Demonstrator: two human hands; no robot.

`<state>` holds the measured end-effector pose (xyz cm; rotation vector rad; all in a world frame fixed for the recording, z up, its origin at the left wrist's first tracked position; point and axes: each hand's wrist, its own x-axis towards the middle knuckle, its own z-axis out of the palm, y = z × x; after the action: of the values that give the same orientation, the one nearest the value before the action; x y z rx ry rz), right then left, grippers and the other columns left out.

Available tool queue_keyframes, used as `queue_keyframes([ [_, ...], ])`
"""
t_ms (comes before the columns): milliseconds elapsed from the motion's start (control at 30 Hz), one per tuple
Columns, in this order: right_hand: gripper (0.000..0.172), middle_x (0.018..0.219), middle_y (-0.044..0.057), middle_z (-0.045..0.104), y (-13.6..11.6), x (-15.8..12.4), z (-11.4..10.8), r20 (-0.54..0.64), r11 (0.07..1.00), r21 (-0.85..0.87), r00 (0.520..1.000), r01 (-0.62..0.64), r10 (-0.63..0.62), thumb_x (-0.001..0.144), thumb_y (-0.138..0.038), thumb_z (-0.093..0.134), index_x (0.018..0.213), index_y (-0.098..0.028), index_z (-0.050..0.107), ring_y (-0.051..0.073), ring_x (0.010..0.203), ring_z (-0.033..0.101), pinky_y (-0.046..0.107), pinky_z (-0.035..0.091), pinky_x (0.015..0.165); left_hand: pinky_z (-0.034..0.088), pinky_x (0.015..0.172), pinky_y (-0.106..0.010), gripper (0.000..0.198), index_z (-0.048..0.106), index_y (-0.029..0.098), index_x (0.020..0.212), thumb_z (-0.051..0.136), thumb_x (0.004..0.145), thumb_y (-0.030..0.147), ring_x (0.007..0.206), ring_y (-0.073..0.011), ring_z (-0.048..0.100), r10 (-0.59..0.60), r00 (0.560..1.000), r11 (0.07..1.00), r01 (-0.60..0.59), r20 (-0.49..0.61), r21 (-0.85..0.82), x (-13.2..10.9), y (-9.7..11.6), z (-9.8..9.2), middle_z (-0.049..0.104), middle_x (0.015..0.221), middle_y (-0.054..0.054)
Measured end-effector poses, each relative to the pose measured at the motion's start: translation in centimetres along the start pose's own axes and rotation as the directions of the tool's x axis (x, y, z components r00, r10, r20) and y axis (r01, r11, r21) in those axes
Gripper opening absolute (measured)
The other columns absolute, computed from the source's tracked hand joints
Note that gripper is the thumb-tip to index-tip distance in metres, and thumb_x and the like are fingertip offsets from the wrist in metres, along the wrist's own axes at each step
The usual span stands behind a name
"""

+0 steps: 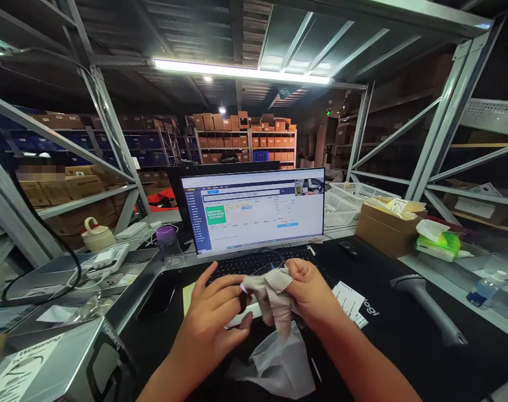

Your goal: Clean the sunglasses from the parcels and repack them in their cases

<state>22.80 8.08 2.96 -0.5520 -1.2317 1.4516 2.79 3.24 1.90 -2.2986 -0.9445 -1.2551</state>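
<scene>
A pale grey cleaning cloth with a zigzag edge hangs bunched in front of the keyboard. My right hand is closed, pinching the cloth between thumb and curled fingers. My left hand faces it, its fingers partly curled and fingertips meeting the cloth's left side. Between its fingers and thumb shows a small dark curved piece; its kind is unclear, partly covered by the cloth. Below both hands lies a crumpled translucent grey bag on the black desk mat.
A lit monitor stands ahead. To the right are a barcode scanner, white slips, a mouse, a cardboard box and a pump bottle. At left are a phone, purple-lidded cup and silver box.
</scene>
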Motion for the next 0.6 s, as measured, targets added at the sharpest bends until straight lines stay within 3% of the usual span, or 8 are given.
queue_keyframes([
  [67,0.051,0.052,-0.009,0.027,-1.1,-0.2,-2.2,0.159,0.971,-0.237,0.984,-0.044,0.083,0.064,-0.022,0.076,0.053,-0.023,0.027,0.007,0.047,0.027,0.02,0.021,0.044,0.023,0.121,-0.052,0.012,0.065,0.024,0.084,0.063,0.085,0.012,0.114,-0.0211,0.065,-0.012,0.996,0.999,0.009,0.085,0.032,-0.2,-1.0,-1.1,0.075,0.093,0.002],
  [133,0.046,0.051,-0.008,0.032,-2.8,-0.7,-4.6,0.19,0.923,-0.384,0.978,-0.006,0.086,0.065,-0.017,0.073,0.052,-0.023,0.029,0.009,0.047,0.034,0.022,0.028,0.046,0.023,0.121,-0.053,0.012,0.066,0.025,0.086,0.063,0.084,0.013,0.119,-0.0221,0.061,-0.014,0.987,0.999,0.007,0.163,0.043,-0.4,-1.8,-2.2,0.075,0.101,0.001],
  [200,0.045,0.051,-0.006,0.036,-4.5,-1.3,-6.7,0.123,0.871,-0.478,0.991,0.113,-0.061,0.065,-0.011,0.07,0.05,-0.023,0.029,0.011,0.051,0.037,0.025,0.033,0.051,0.023,0.122,-0.054,0.013,0.066,0.025,0.084,0.063,0.083,0.013,0.123,-0.0222,0.059,-0.008,0.974,1.0,0.001,0.225,0.029,-0.5,-2.1,-2.9,0.074,0.108,0.001],
  [267,0.042,0.052,-0.005,0.037,-5.8,-1.8,-7.8,0.081,0.796,-0.567,0.976,0.211,-0.201,0.064,-0.007,0.064,0.049,-0.022,0.028,0.012,0.054,0.035,0.025,0.03,0.052,0.023,0.123,-0.054,0.014,0.067,0.026,0.083,0.063,0.082,0.012,0.126,-0.0224,0.057,-0.01,0.964,1.0,0.009,0.267,0.002,-0.4,-2.0,-3.2,0.073,0.112,0.002],
  [333,0.038,0.052,-0.004,0.036,-6.2,-2.0,-7.8,0.099,0.752,-0.615,0.969,0.238,-0.226,0.062,-0.004,0.061,0.049,-0.022,0.029,0.012,0.055,0.032,0.024,0.025,0.05,0.024,0.123,-0.054,0.015,0.068,0.026,0.083,0.063,0.082,0.012,0.127,-0.0221,0.056,-0.021,0.959,0.999,0.032,0.284,-0.037,-0.3,-1.5,-3.0,0.073,0.112,0.002],
  [433,0.037,0.053,-0.004,0.037,-5.4,-1.8,-6.1,0.2,0.792,-0.584,0.977,0.176,-0.07,0.065,-0.006,0.062,0.051,-0.022,0.031,0.011,0.055,0.03,0.023,0.023,0.049,0.025,0.124,-0.053,0.015,0.068,0.026,0.081,0.063,0.083,0.012,0.126,-0.0214,0.058,-0.03,0.953,0.995,0.056,0.301,-0.077,-0.2,-0.9,-2.5,0.073,0.111,0.003],
  [600,0.04,0.056,-0.006,0.03,-3.5,-1.1,-3.9,0.453,0.843,-0.53,0.872,0.097,0.185,0.071,-0.011,0.061,0.055,-0.023,0.027,0.009,0.054,0.026,0.022,0.021,0.048,0.024,0.125,-0.053,0.015,0.068,0.025,0.081,0.063,0.082,0.01,0.123,-0.0206,0.059,0.013,0.936,0.997,0.015,0.351,-0.079,0.1,-0.2,-2.2,0.073,0.104,0.002],
])
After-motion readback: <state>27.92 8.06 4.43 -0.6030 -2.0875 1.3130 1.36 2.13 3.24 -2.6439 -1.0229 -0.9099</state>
